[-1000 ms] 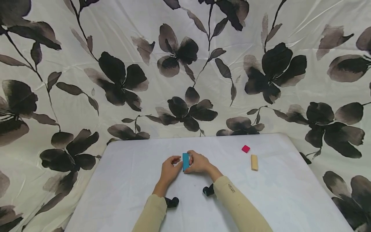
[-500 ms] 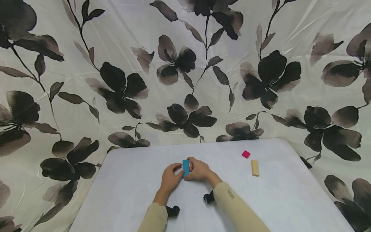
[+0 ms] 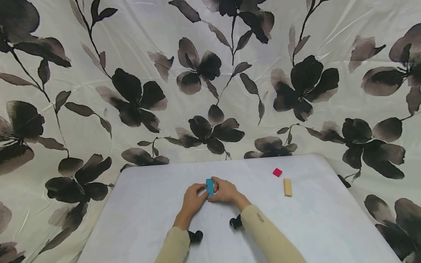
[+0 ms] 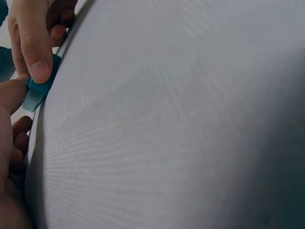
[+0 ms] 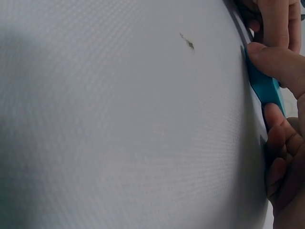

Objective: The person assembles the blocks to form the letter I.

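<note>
A blue rectangular block (image 3: 209,187) lies lengthwise away from me on the white-covered table (image 3: 148,204), between my two hands. My right hand (image 3: 225,190) holds it from the right, thumb at the near end and index finger at the far end. At its left side, the thumb and index fingertip of my left hand (image 3: 193,199) pinch at the edge. The left wrist view shows part of the teal block (image 4: 44,88) under a right-hand finger. In the right wrist view the right thumb (image 5: 276,62) lies across the block (image 5: 262,86), hiding some of it.
To the right lie a small red block (image 3: 277,172), turned cornerwise, and a pale wooden block (image 3: 287,187) just nearer to me. Behind the table's far edge hangs a white cloth (image 3: 250,146) with dark flowers. Black wrist mounts (image 3: 196,236) sit under both sleeves.
The head view has tilted up slightly, so the table sits lower. My left hand has drawn closer, its thumb now overlapping the block's edge. The right hand keeps its hold.
</note>
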### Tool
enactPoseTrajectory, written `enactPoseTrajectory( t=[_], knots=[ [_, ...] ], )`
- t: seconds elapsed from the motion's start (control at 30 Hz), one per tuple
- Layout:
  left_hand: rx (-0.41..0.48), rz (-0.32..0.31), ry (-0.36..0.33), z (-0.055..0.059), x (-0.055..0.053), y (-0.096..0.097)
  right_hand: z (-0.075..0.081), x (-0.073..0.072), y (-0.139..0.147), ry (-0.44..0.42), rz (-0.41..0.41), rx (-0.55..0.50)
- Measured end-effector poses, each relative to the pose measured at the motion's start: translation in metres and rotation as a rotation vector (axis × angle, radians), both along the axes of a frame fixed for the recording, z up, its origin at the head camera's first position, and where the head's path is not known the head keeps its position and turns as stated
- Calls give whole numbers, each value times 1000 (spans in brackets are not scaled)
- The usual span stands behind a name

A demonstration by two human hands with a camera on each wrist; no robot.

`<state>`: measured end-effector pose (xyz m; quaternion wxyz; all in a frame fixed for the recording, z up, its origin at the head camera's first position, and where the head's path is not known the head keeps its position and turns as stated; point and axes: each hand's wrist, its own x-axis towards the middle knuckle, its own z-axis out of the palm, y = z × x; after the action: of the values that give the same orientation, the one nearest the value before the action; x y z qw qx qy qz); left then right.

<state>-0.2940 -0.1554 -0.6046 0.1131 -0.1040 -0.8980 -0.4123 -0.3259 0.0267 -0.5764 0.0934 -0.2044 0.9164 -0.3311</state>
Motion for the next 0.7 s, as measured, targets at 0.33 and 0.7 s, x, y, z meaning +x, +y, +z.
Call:
enactPoseTrajectory(
  t=[0.33, 0.7],
  knots=[
    [-24, -24, -15, 3, 2, 1, 0, 1, -1, 1, 6, -24],
    [-12, -51, 19, -2, 3, 6, -5, 4, 3, 18, -12, -26]
  ],
)
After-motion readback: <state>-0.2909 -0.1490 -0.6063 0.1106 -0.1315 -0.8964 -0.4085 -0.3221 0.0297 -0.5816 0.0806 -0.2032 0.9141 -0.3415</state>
